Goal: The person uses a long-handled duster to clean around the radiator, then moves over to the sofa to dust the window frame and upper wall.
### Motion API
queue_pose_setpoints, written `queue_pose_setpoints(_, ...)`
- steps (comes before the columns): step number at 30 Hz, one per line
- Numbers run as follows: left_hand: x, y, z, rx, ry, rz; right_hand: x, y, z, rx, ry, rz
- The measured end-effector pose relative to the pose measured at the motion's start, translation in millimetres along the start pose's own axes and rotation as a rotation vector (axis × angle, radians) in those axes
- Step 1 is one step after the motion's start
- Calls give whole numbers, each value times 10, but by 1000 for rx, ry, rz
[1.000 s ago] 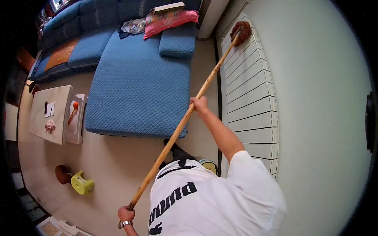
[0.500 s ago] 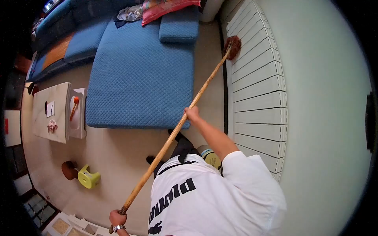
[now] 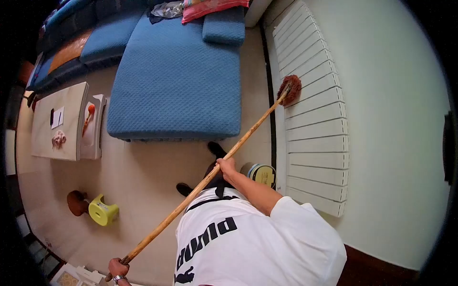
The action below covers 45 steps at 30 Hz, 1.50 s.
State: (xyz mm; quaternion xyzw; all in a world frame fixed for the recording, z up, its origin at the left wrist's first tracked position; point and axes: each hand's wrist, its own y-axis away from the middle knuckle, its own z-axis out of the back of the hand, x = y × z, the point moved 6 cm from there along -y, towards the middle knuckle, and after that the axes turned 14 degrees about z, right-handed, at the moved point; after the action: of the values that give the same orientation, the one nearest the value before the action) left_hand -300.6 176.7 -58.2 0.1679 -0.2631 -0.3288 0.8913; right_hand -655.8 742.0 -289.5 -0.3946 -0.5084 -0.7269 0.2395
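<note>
A long wooden pole (image 3: 191, 195) runs diagonally across the view, with a reddish-brown mop head (image 3: 290, 89) at its far end. The mop head rests against the front of the white radiator (image 3: 315, 128). My left hand (image 3: 118, 268), with a metal watch at the wrist, is wrapped round the pole's near end at the lower left. Further up, my right hand (image 3: 226, 167) grips the pole in front of my body.
A blue quilted sofa (image 3: 176, 86) fills the upper middle. On the left stand a marble-topped table (image 3: 45, 114), a green stool (image 3: 102, 212) and a brown stool (image 3: 76, 202). A round container (image 3: 264, 175) sits near the radiator's foot.
The mop head has moved down along the radiator, nearer to my body. Both hands have come lower and slightly left, still round the pole. The camera view has shifted.
</note>
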Motion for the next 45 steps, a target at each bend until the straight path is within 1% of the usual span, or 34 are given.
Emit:
queue_pose_setpoints(1,206,-57,-135,41,-1,19,71,259,-13,-16,-36,-25)
queue_pose_setpoints(2,182,-25,-148,6,-19,13,48,396,-17,-18,-40,-32)
queue_pose_setpoints(3,232,-50,-242,7,-23,11,60,456,-26,-8,-64,-13)
queue_pose_setpoints(5,299,-163,-480,84,20,40,188,494,-47,-1,-92,20)
queue_pose_setpoints(6,248,-155,-492,80,91,29,322,521,-48,20,-91,102)
queue_pose_setpoints(7,219,-196,-619,80,94,21,454,527,-19,40,-88,178)
queue_pose_setpoints(9,46,-258,-857,48,231,-53,1008,555,80,15,40,319)
queue_pose_setpoints(11,-348,-130,-780,57,214,-113,1268,347,128,29,-12,408)
queue_pose_setpoints(13,-694,33,-633,45,247,-135,1624,305,175,23,-71,368)
queue_pose_setpoints(15,-878,133,-511,30,273,-148,1706,20,225,44,-81,380)
queue_pose_setpoints(17,-894,186,-404,4,278,-110,1590,-100,232,62,-92,385)
queue_pose_setpoints(20,-788,164,-125,-48,232,-139,1419,-257,148,63,-32,328)
queue_pose_setpoints(21,-701,131,-55,-57,204,-155,1304,-217,119,61,-12,271)
queue_pose_setpoints(22,-562,71,-20,-47,199,-113,1169,-152,86,59,8,212)
queue_pose_setpoints(23,-502,79,130,-41,102,-95,880,-253,61,67,45,207)
queue_pose_setpoints(24,-378,56,214,-65,95,-102,558,-322,34,74,82,201)
queue_pose_setpoints(26,-118,-33,379,-83,86,-111,239,-54,-18,29,144,74)
queue_pose_setpoints(28,142,-156,479,14,-5,-52,-223,159,-111,-16,-38,9)
queue_pose_setpoints(29,301,-218,487,-33,-30,-32,-238,322,-96,-17,125,-22)
queue_pose_setpoints(30,447,-286,475,-8,-51,-27,-187,539,-92,-49,72,-82)
queue_pose_setpoints(31,596,-368,468,18,-71,-24,-353,616,-134,-11,-7,-159)
queue_pose_setpoints(32,731,-458,449,24,-71,-23,-384,703,-151,-21,-15,-177)
queue_pose_setpoints(34,831,-554,482,-98,-110,-106,-338,779,-166,-31,-21,-192)
queue_pose_setpoints(36,721,-526,523,-60,-110,-66,-213,743,-166,24,90,-135)
queue_pose_setpoints(37,659,-525,562,-26,-114,-33,-172,729,-184,32,91,-136)
queue_pose_setpoints(38,565,-469,611,-61,-78,-61,-110,704,-216,21,-3,-101)
queue_pose_setpoints(39,579,-476,516,-63,-77,-60,-24,679,-233,7,-97,-64)
queue_pose_setpoints(41,545,-515,231,-48,-25,-80,149,541,-212,30,-96,57)
queue_pose_setpoints(42,456,-471,141,-27,10,-79,325,507,-192,47,-111,138)
queue_pose_setpoints(45,179,-364,-315,65,135,-94,972,562,-33,67,-183,231)
